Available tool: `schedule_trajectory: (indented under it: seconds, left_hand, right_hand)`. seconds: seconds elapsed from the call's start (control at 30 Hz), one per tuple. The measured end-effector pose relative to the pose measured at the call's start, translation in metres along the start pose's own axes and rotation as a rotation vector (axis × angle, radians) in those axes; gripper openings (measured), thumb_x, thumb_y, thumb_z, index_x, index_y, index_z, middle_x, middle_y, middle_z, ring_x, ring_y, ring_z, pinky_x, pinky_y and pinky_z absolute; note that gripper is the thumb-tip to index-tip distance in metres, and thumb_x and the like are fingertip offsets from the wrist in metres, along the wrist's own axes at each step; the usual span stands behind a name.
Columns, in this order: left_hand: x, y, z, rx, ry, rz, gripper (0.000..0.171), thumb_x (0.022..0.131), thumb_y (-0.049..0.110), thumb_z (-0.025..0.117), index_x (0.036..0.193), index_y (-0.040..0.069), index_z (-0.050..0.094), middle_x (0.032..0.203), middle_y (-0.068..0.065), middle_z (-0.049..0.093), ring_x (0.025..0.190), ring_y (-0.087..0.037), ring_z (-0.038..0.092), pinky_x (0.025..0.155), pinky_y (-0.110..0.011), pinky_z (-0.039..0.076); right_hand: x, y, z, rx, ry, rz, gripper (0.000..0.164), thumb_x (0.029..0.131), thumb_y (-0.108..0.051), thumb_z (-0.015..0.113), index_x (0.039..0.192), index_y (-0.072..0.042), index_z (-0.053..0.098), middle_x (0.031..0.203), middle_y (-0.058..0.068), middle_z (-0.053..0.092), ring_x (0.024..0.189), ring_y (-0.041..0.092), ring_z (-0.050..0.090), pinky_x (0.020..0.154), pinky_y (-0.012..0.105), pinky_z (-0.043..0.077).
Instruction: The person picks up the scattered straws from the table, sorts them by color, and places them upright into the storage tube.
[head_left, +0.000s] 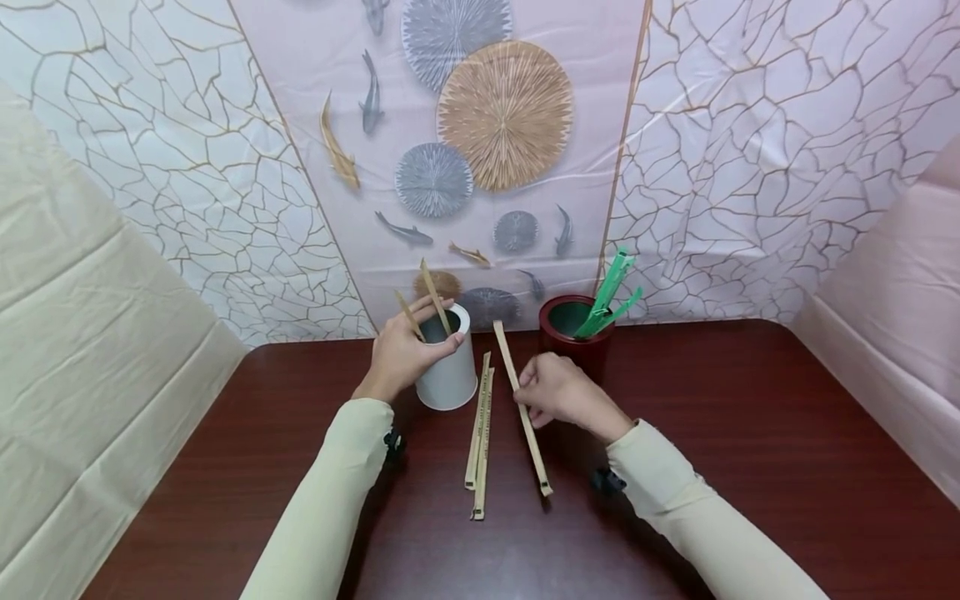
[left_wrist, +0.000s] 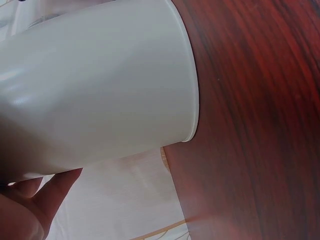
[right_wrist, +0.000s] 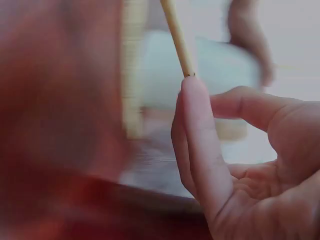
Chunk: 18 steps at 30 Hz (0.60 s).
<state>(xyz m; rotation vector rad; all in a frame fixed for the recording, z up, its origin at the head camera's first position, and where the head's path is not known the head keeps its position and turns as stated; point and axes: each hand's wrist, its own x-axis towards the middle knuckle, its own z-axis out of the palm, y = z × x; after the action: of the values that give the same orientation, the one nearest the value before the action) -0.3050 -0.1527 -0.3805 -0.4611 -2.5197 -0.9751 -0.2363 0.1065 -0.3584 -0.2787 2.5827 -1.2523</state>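
My left hand point(head_left: 397, 354) grips the white cylindrical cup point(head_left: 450, 385) near its rim, thumb in front and fingers behind. Two slim tan sticks point(head_left: 432, 287) lean up out of that cup. Over the table, my right hand point(head_left: 561, 390) pinches another slim tan paper-wrapped stick point(head_left: 536, 446) near its middle, and the stick slants up toward the back. In the right wrist view this stick point(right_wrist: 177, 40) runs up from the fingertips. Between the hands, two printed tan paper-wrapped sticks point(head_left: 483, 417) lie side by side, partly overlapping.
A dark red cup point(head_left: 555, 327) holding green wrapped sticks point(head_left: 611, 283) stands behind my right hand. The dark wooden table point(head_left: 765, 433) ends at a patterned cloth backdrop point(head_left: 705, 192). Beige cloth panels point(head_left: 112, 333) flank both sides.
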Motion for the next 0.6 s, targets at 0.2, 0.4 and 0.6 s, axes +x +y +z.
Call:
schedule_trajectory:
  seconds: [0.2,0.4,0.6]
  left_hand:
    - [0.0,0.0,0.001,-0.005,0.006,-0.013,0.06,0.084,0.059,0.078,0.139,0.035,0.071,0.155,0.007,0.057,0.136,-0.032,0.06,0.093,-0.06,0.051]
    - [0.0,-0.001,-0.001,0.01,0.004,-0.003,0.058,0.085,0.057,0.078,0.139,0.037,0.071,0.155,0.007,0.057,0.136,-0.031,0.06,0.093,-0.059,0.052]
    - [0.001,0.0,0.0,-0.001,0.001,-0.011,0.059,0.084,0.058,0.079,0.139,0.037,0.071,0.155,0.007,0.057,0.136,-0.03,0.06,0.094,-0.059,0.051]
  right_hand:
    - [-0.019,-0.065,-0.034,0.003,0.124,-0.184,0.015,0.097,-0.009,0.069,0.108,-0.001,0.063,0.091,0.011,0.072,0.064,0.019,0.075,0.065,0.035,0.063]
    - [-0.021,-0.11,-0.045,0.251,0.313,-0.433,0.015,0.1,-0.001,0.067,0.113,0.003,0.06,0.098,0.014,0.068,0.076,0.028,0.074,0.068,0.035,0.064]
    - [0.001,-0.119,-0.029,0.296,0.484,-0.698,0.016,0.099,0.005,0.065,0.114,0.007,0.06,0.1,0.018,0.069,0.086,0.032,0.075,0.069,0.035,0.064]
